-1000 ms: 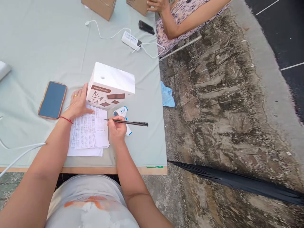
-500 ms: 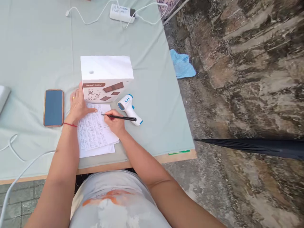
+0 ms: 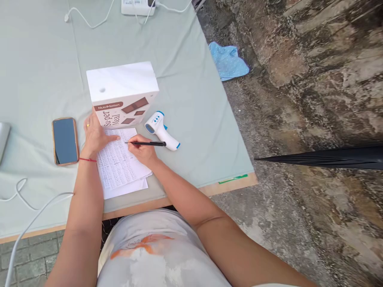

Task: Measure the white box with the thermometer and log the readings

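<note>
My right hand (image 3: 144,153) grips a black pen (image 3: 154,143), its tip at the upper part of a sheet of paper (image 3: 118,165) covered in dense rows of handwriting. More sheets lie beneath it. My left hand (image 3: 95,135) rests at the upper left of the paper, thumb stretched across the sheet and fingers spread beside the lower left of a white box (image 3: 122,81) with brown print; some fingertips are hidden behind the box. Just right of the box, near the pen, lies a white and blue infrared thermometer (image 3: 163,132). A phone (image 3: 65,141) in a brown case sits left of my left hand.
Pale green cloth covers the table (image 3: 191,115). A white device (image 3: 136,7) with cables lies at the far edge, and another white object (image 3: 3,139) at the left. A white cable (image 3: 26,229) passes by my left arm. Blue cloth (image 3: 229,61) is beyond the right edge.
The whole view has shifted and turned slightly, so the table's objects appear moved. Both hands keep almost the same places at the paper, the pen still in my right hand.
</note>
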Demonstrator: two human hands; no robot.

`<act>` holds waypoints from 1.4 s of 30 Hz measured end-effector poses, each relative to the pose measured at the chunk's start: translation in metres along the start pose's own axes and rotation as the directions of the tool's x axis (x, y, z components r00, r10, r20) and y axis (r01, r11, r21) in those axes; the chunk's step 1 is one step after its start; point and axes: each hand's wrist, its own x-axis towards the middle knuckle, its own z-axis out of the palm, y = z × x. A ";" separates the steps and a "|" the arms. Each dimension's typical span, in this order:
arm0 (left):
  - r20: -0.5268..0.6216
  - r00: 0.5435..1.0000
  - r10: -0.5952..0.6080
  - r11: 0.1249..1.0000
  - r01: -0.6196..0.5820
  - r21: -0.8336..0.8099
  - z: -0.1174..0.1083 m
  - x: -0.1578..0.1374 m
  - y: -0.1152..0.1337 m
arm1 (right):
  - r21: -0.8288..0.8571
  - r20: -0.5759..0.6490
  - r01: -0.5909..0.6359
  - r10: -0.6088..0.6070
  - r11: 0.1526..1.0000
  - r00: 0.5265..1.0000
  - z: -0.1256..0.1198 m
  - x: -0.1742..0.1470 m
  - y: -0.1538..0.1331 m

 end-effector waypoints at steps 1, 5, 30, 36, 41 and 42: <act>-0.002 1.000 0.000 1.000 0.000 -0.001 0.000 0.000 0.000 | -0.008 0.001 -0.002 0.002 1.000 1.000 0.000 0.000 0.000; -0.015 1.000 0.009 1.000 -0.009 -0.004 0.000 -0.001 0.001 | -0.043 0.010 -0.015 0.015 0.999 1.000 0.000 -0.001 -0.001; 0.022 1.000 -0.005 1.000 0.005 -0.008 -0.001 -0.003 0.003 | -0.074 -0.029 -0.060 0.058 0.995 0.998 0.000 -0.002 -0.003; 0.001 1.000 0.001 1.000 -0.001 -0.017 0.000 -0.003 0.003 | -0.067 -0.030 -0.038 0.036 0.997 0.999 0.000 -0.003 -0.002; 0.011 1.000 0.001 1.000 0.000 -0.024 0.000 -0.003 0.001 | -0.076 -0.021 -0.058 0.056 0.995 0.998 -0.001 -0.003 -0.002; 0.012 1.000 0.000 1.000 0.000 -0.022 0.001 -0.003 0.001 | -0.071 -0.019 -0.062 0.061 0.996 0.998 -0.001 -0.003 -0.002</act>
